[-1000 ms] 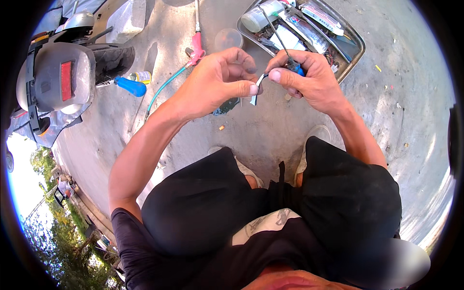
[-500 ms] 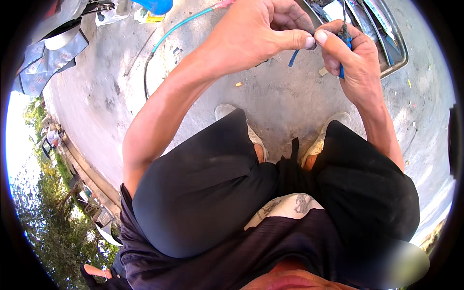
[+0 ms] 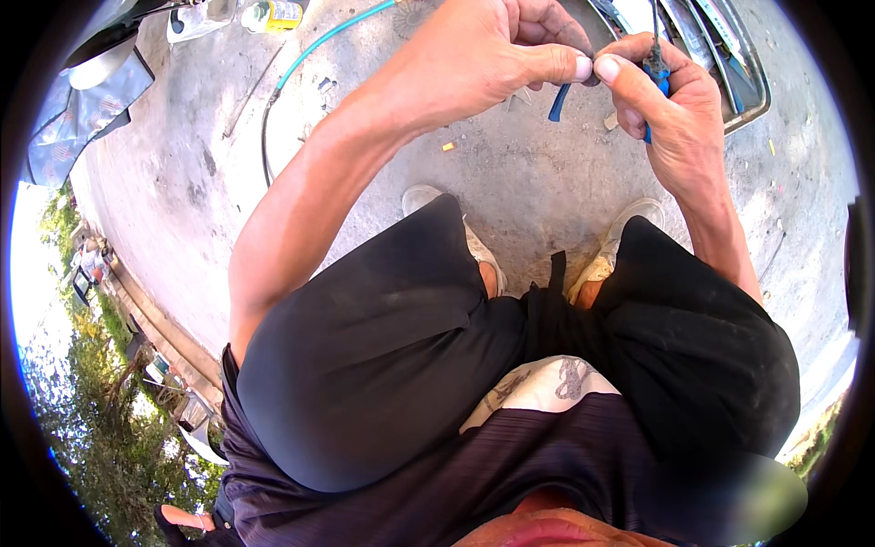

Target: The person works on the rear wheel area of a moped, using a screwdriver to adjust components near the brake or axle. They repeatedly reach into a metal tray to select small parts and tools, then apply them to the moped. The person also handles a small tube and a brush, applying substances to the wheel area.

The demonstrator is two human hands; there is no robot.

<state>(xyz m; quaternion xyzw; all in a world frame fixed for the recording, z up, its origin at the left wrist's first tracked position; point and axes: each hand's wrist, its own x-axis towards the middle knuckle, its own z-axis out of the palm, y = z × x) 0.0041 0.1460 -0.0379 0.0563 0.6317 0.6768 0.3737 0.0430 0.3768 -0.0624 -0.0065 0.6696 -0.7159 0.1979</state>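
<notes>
Near the top of the view my two hands meet at their fingertips. My left hand is closed in a pinch, thumb against fingers, on a small dark piece too small to name. Below its fingers a short blue strip-like end sticks out; what it belongs to is hidden. My right hand is wrapped round a blue-handled screwdriver, its thin dark shaft pointing up and away from me. The right thumb and forefinger also touch the small dark piece.
Beyond my right hand lies a metal-rimmed tray of tools. A teal hose joined to a black one curves over the concrete floor at left. A yellow-labelled container stands far left, near a grey printed sheet.
The view has shifted slightly, and the blue object at the top left has gone out of it. My hands keep the same hold; more of the blue strip-like end shows.
</notes>
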